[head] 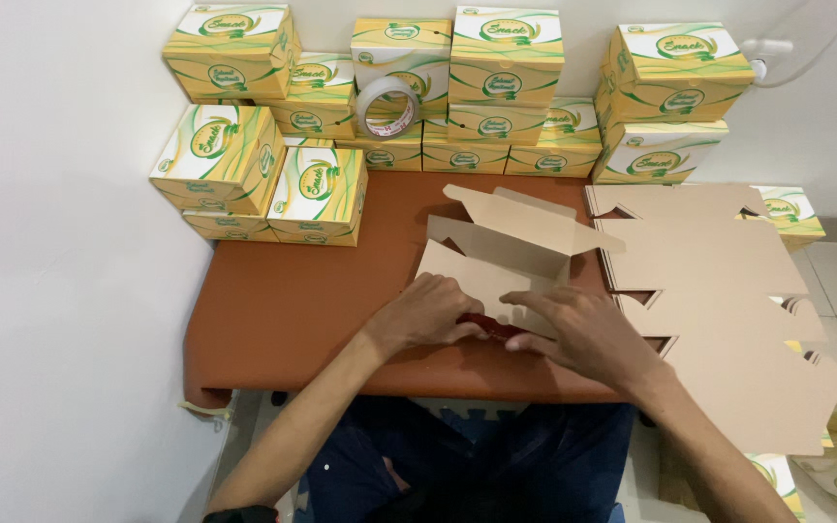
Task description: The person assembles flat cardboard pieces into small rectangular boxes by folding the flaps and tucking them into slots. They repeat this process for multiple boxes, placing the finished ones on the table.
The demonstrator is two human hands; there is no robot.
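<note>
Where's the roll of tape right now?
The tape roll stands on edge at the back of the table, leaning against the stacked yellow boxes, left of centre in the head view.
</note>
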